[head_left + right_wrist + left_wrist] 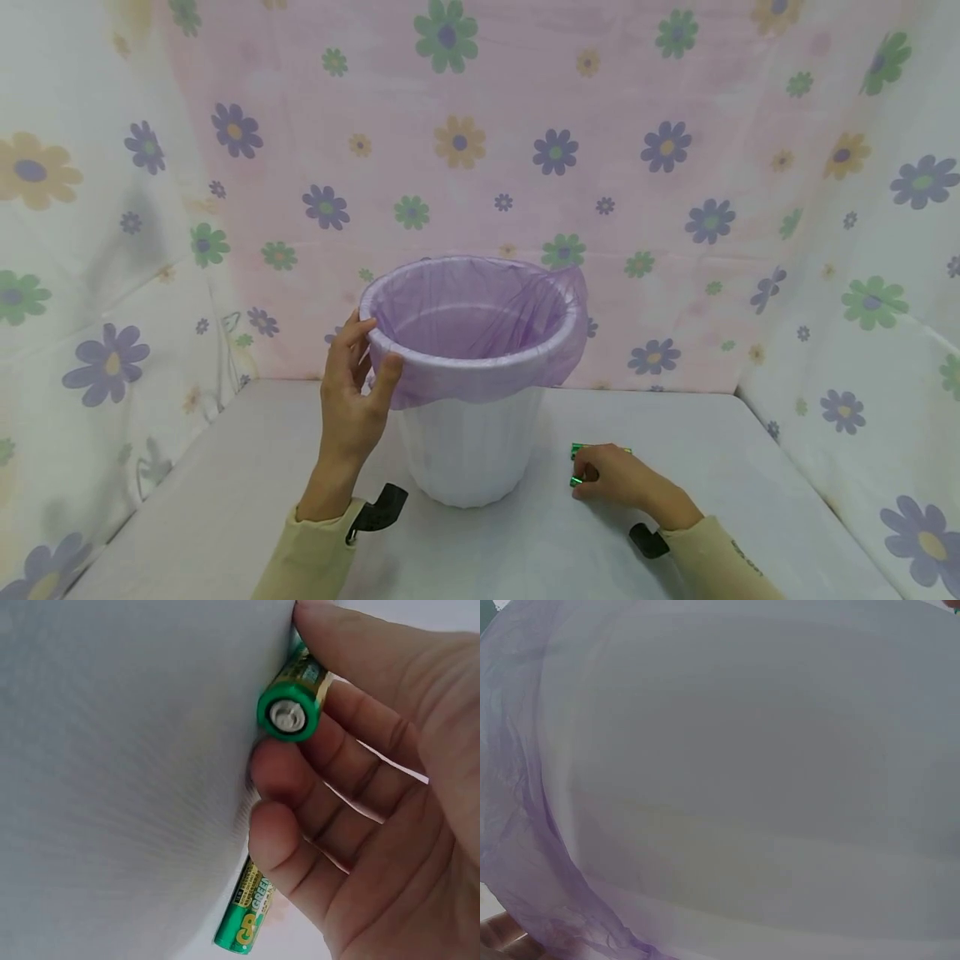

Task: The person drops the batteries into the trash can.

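Note:
A white trash bin (471, 450) stands upright on the table, lined with a thin purple bag (480, 385) folded over its rim. My left hand (352, 408) holds the bin at the left of the rim, thumb against the bag in front and fingers round the side. In the left wrist view the bin's white wall (757, 780) fills most of the picture. Low over the table, my right hand (622, 479) pinches a green and gold battery (296, 697) between thumb and fingers. A second green battery (246, 911) lies on the table just beyond the fingers.
The white-covered table (262, 475) reaches back to a pink flowered cloth (480, 183). Flowered white cloth walls (825, 333) close in both sides. Black straps (378, 508) sit at both wrists over light sleeves.

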### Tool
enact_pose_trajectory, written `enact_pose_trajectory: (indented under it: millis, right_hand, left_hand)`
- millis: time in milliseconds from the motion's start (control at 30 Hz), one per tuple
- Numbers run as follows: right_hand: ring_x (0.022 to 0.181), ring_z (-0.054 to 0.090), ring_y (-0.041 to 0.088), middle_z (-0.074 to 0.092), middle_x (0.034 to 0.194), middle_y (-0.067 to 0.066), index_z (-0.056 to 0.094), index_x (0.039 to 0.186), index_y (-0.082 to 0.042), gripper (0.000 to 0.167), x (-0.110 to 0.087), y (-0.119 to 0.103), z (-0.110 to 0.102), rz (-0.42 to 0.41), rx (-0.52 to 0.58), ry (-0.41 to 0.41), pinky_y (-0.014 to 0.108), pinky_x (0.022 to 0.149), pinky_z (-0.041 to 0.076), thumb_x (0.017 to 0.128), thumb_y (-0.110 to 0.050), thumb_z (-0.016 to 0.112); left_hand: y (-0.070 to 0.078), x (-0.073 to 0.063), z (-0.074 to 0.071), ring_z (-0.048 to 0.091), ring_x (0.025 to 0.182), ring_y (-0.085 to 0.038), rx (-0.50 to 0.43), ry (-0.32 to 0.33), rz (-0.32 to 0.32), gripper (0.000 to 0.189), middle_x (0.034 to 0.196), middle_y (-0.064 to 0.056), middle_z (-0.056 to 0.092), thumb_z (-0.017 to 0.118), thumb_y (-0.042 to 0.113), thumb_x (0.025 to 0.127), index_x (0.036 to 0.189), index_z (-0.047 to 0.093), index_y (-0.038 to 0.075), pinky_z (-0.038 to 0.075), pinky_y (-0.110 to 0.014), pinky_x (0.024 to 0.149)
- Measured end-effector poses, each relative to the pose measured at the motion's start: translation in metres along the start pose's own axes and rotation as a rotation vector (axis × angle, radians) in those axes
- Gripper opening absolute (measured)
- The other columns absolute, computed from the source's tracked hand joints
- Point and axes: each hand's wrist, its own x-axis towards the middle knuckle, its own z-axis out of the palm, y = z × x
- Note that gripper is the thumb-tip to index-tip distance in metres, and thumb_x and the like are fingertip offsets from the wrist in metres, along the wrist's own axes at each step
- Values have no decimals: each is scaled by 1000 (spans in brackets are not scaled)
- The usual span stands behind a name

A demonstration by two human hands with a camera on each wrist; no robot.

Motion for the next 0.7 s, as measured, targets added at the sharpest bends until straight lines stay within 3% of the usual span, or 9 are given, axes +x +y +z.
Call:
enact_pose_trajectory:
  millis: [233,700]
  right_hand:
    - [69,46,6,50,74,-11,63,85,-18,15,0,-1,-1,-12,26,-17,24,60,41,81,-26,76]
    - [68,48,4,53,74,-12,63,86,-20,14,-1,0,-4,-28,50,-38,23,59,43,82,-25,75]
  left_hand:
    - [0,2,0,40,133,-31,5,1,-10,52,152,-8,30,66,8,87,135,46,7,37,-46,106]
    - [1,0,0,39,134,-26,0,2,-1,48,152,-6,31,63,9,89,134,47,8,36,-42,108]
